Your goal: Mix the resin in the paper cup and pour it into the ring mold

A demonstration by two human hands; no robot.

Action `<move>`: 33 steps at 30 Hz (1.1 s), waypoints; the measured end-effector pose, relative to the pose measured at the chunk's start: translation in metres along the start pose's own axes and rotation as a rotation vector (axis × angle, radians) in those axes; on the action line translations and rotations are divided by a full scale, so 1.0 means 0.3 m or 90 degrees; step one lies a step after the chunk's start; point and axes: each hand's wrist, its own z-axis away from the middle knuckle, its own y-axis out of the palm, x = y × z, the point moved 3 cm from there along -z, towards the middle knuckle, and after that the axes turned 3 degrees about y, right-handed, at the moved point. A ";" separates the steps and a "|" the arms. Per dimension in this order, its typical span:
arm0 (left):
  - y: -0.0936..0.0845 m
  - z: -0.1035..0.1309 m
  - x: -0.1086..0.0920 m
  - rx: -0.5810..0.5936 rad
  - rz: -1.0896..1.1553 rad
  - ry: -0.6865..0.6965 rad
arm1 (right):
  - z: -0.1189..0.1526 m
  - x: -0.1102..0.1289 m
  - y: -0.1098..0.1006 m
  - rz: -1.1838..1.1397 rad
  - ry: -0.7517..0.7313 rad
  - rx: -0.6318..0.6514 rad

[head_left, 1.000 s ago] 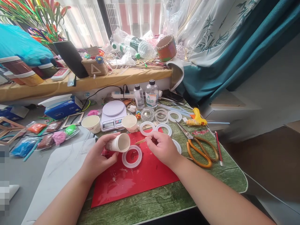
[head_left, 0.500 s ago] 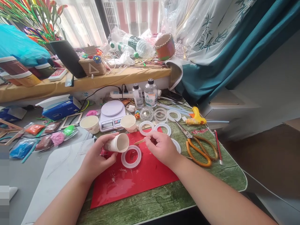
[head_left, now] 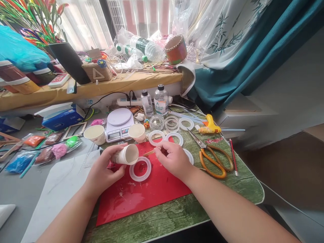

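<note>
My left hand point(head_left: 111, 165) is closed around a white paper cup point(head_left: 131, 154), tilted on its side with the mouth toward the right. In my right hand point(head_left: 173, 157) a thin wooden stick point(head_left: 150, 153) is pinched, its tip pointing left toward the cup but apart from it. Below the cup a translucent ring-shaped mold point(head_left: 149, 170) lies on a red sheet point(head_left: 141, 202). Behind my hands lie other ring molds point(head_left: 156, 137), and one more point(head_left: 190, 157) is partly hidden by my right hand.
Two paper cups point(head_left: 95, 134) flank a digital kitchen scale point(head_left: 119, 117). Two clear bottles point(head_left: 161, 100) stand behind. To the right are large scissors point(head_left: 215, 162), a yellow glue gun point(head_left: 210, 125) and a red pencil point(head_left: 233, 157). Bagged colored clay point(head_left: 60, 151) lies left.
The whole view has shifted slightly, so things appear a little further left. Both hands keep nearly the same pose, with the cup and stick still held.
</note>
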 end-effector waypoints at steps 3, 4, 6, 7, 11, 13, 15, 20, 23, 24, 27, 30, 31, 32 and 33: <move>-0.002 -0.001 0.005 0.005 -0.006 0.012 | 0.000 -0.001 0.000 0.004 0.003 0.000; -0.003 0.000 0.005 0.006 -0.007 0.015 | 0.000 -0.002 0.000 0.006 0.004 -0.001; -0.005 0.001 0.003 0.007 -0.010 0.019 | -0.001 -0.005 0.000 0.008 0.004 -0.003; -0.005 0.002 0.000 0.007 -0.011 0.017 | -0.002 -0.005 0.000 0.006 0.002 -0.003; -0.003 0.000 -0.010 0.002 -0.003 0.006 | -0.004 -0.001 -0.002 0.002 0.000 0.000; -0.003 -0.001 -0.010 -0.003 -0.006 0.006 | -0.004 0.001 -0.004 0.008 0.004 0.000; -0.004 -0.002 -0.006 0.000 -0.012 0.010 | -0.003 0.004 -0.006 0.010 0.007 0.000; -0.004 -0.003 -0.003 0.009 -0.014 0.009 | -0.001 0.005 -0.004 0.001 0.011 0.004; -0.002 -0.003 -0.009 -0.002 -0.008 0.005 | -0.002 0.003 -0.003 0.005 0.012 0.002; -0.002 -0.003 -0.011 -0.005 -0.008 0.004 | -0.002 0.001 -0.003 0.004 0.012 0.002; -0.003 -0.002 -0.011 -0.001 -0.009 0.007 | -0.002 -0.002 -0.002 -0.005 0.007 0.007; -0.006 0.000 -0.007 0.007 -0.012 0.014 | 0.000 -0.003 -0.001 -0.012 0.003 0.008; -0.006 0.000 -0.005 0.009 -0.012 0.015 | 0.000 -0.004 0.000 -0.012 0.003 0.008; -0.007 0.001 -0.004 0.008 -0.013 0.013 | 0.001 -0.004 0.000 -0.011 0.004 0.007; -0.007 0.001 -0.003 0.007 -0.012 0.012 | 0.001 -0.005 0.001 -0.010 0.004 0.008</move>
